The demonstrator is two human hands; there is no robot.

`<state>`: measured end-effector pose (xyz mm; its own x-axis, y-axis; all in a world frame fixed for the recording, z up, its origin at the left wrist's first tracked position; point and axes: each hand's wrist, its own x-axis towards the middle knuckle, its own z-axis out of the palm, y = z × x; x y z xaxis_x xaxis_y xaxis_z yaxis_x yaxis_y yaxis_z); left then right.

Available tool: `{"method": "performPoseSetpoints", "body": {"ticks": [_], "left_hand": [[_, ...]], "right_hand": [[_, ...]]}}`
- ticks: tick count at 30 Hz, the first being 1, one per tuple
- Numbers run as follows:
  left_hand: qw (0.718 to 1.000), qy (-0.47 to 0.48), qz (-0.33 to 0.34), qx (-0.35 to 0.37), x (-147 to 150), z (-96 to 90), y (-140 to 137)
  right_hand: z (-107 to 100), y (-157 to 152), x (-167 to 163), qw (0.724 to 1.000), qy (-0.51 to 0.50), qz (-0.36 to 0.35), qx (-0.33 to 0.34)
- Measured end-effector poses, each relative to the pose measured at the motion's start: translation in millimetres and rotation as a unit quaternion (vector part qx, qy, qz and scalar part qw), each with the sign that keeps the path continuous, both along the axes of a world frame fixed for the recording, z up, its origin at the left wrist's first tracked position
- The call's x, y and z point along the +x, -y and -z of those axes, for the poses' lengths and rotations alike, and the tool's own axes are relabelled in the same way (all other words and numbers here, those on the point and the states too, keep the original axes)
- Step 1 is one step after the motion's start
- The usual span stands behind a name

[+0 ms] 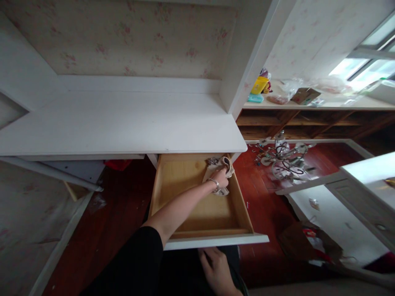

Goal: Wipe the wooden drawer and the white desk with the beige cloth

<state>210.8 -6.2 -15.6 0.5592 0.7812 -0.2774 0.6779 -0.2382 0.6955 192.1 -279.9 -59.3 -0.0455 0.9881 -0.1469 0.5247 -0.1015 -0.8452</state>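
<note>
My left hand (219, 178), with a bracelet at its wrist, reaches into a pulled-out wooden drawer (175, 181). Its fingers are closed on a crumpled beige cloth (225, 164), pressed against the drawer's right side near the back. Part of the cloth spreads on the drawer bottom under the hand. Below the white drawer front (216, 241), my right hand (217, 271) rests against dark clothing. Its thumb stands apart from the fingers, whose tips are partly hidden near the drawer front, and I see nothing held in it.
A white desk top (138, 123) lies above the drawer. On the red floor to the right are a chandelier (284, 158), a white furniture piece (339, 213) and a brown bag (296, 240). Bags and a small box (305, 95) stand on a low shelf unit (333, 105) by the window.
</note>
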Motion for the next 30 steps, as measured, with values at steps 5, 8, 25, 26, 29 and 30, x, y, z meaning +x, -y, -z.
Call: {"method": "performPoseSetpoints", "body": {"ticks": [5, 8, 25, 26, 29, 30], "left_hand": [[0.992, -0.024, 0.121, -0.018, -24.2, -8.2, 40.9], [0.978, -0.041, 0.201, -0.035, -35.6, -14.6, 73.2], [0.896, -0.155, 0.412, 0.053, -186.3, -42.7, 62.1], [0.89, -0.176, 0.419, 0.044, -196.4, -43.8, 59.4], [0.866, -0.238, 0.437, 0.05, -218.6, -44.4, 56.3], [0.862, -0.25, 0.436, 0.062, -223.0, -43.2, 56.2]], "right_hand": [[4.5, -0.8, -0.5, 1.0, -0.007, 0.007, 0.021], [8.6, 0.1, -0.6, 0.999, -0.006, 0.012, 0.032], [11.1, 5.0, -0.1, 0.999, -0.015, 0.031, 0.025], [11.4, 5.3, -0.4, 0.999, -0.016, 0.034, 0.024], [11.1, 5.6, -1.2, 0.999, -0.017, 0.037, 0.026], [10.8, 5.6, -1.5, 0.999, -0.017, 0.037, 0.029]]}}
